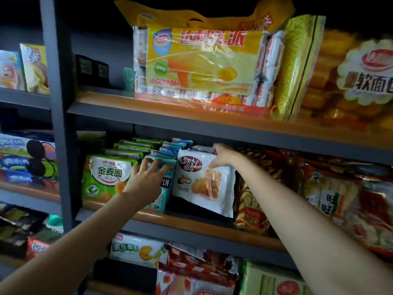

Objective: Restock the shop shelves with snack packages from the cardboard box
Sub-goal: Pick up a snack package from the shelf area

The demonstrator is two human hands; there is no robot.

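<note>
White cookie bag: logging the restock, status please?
Right hand pinches white cookie bag at top, tilted in middle-shelf gap. Left hand open, fingers against teal packs. Red snack bags crowd right side.

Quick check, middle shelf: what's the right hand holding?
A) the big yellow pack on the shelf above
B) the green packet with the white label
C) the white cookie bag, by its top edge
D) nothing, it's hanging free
C: the right hand pinches the top edge of the white cookie bag, which hangs tilted over the middle shelf, while the left hand spreads its fingers against the teal packets beside it.
</note>
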